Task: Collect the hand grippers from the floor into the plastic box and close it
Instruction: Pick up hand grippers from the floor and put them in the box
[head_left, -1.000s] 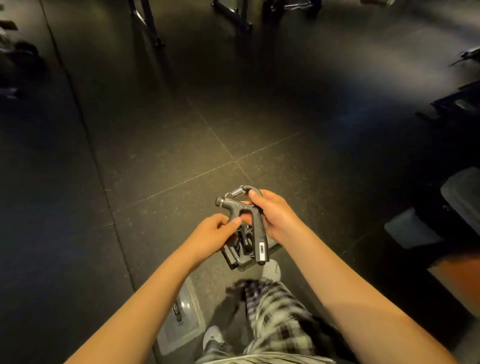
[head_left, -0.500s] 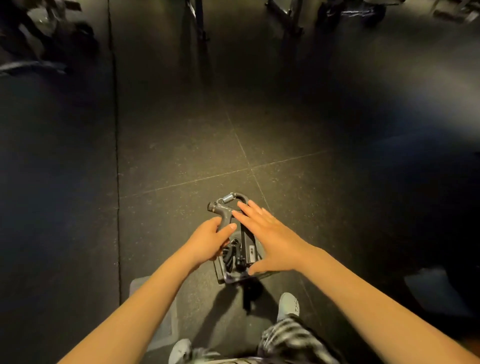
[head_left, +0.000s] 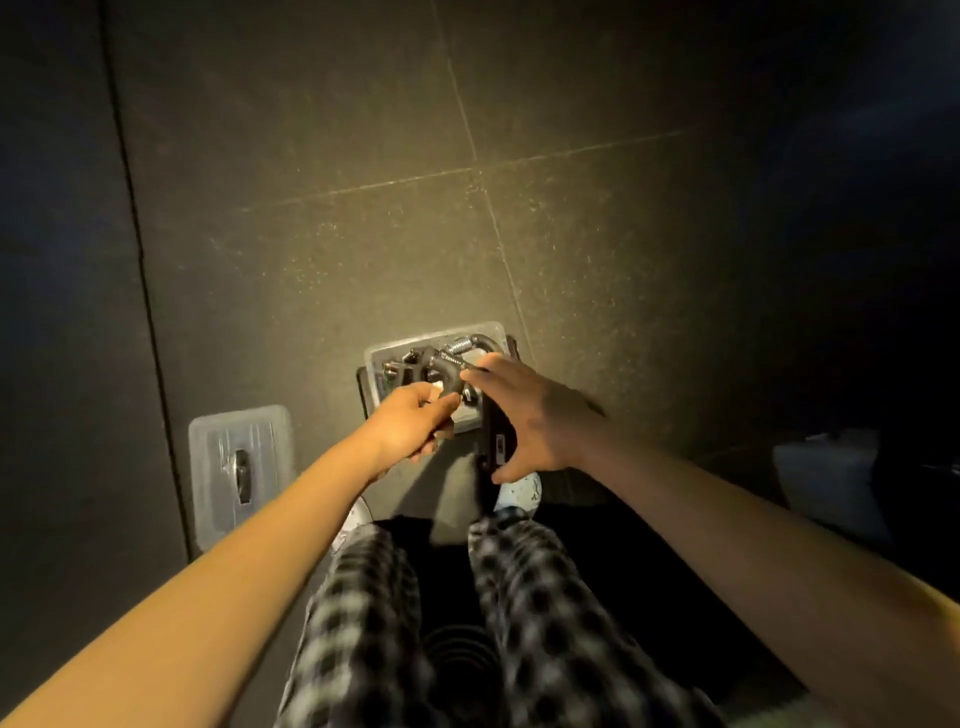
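The clear box (head_left: 379, 358) sits on the dark floor (head_left: 363, 234) just ahead of the person's feet, with the grippers (head_left: 415, 364) heaped inside. Its lid (head_left: 239, 467) lies flat on the floor at about eight o'clock from it, well apart.

The top gripper (head_left: 493, 447) sticks out over the box's six o'clock rim instead of lying down in it. The left hand (head_left: 413, 428) has a curled grip, thumb and fingertips pinching what looks like that gripper's curved handle. The right hand (head_left: 535, 415) is spread flat, fingers straight across the pile and thumb splayed below the handle with the small display.

These look like stiff, hard plastic with steel springs (head_left: 462, 344), light enough for one hand, awkward rather than fragile: the splayed handles probably snag on each other. I'd hold one by a handle, not the spring, and turn it until it nests. The thin-walled box may slide when pushed, so steady it.
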